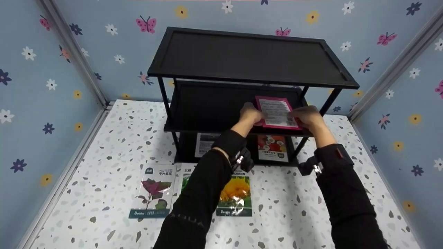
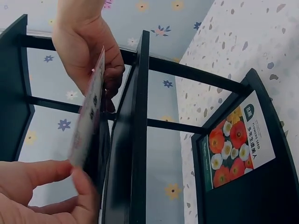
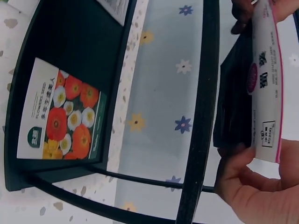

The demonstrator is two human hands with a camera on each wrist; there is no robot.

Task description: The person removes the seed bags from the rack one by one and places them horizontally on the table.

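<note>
Both hands, left hand and right hand, pinch opposite edges of the pink seed packet (printed back up) at the black rack's middle shelf, above the counter.

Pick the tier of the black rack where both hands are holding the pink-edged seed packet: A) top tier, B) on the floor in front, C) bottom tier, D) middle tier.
D: both hands grip the pink-edged seed packet at the middle tier of the rack.
</note>
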